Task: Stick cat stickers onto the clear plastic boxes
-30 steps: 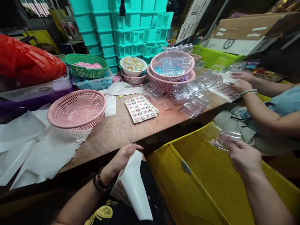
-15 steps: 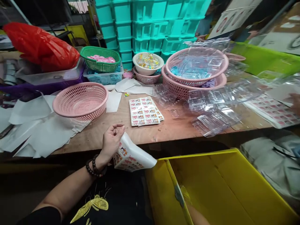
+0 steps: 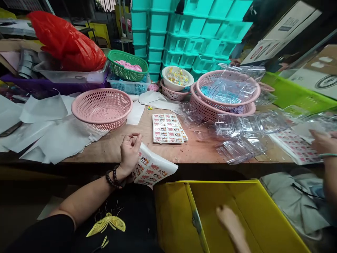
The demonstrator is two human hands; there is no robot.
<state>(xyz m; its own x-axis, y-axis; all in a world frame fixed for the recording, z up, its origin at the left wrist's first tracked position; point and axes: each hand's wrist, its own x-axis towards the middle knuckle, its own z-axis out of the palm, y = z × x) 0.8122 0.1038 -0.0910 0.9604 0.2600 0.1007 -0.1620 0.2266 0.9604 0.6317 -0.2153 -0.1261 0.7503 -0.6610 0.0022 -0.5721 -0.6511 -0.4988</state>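
Note:
My left hand (image 3: 131,151), with dark beads at its wrist, pinches the top edge of a sticker sheet (image 3: 151,168). The sheet hangs tilted and curled in front of the table's edge, its cartoon prints partly showing. Over the inside of a yellow box (image 3: 243,200) hangs my right hand (image 3: 225,215). Motion smears its fingers, so I cannot make out whether anything is in them. A stack of similar sticker sheets (image 3: 168,128) lies on the table beyond my left hand.
To the left are a pink basket (image 3: 102,107) and loose white papers (image 3: 52,137). Clear plastic packs (image 3: 240,149) and stacked pink baskets (image 3: 223,110) stand right of the sheets. Another person's hand (image 3: 322,142) is over sticker sheets at far right. Teal crates (image 3: 179,45) rise behind.
My right hand has risen into view inside the yellow box. My left hand still holds the sticker sheet. The view has shifted, and the other person's hand shows more at the right.

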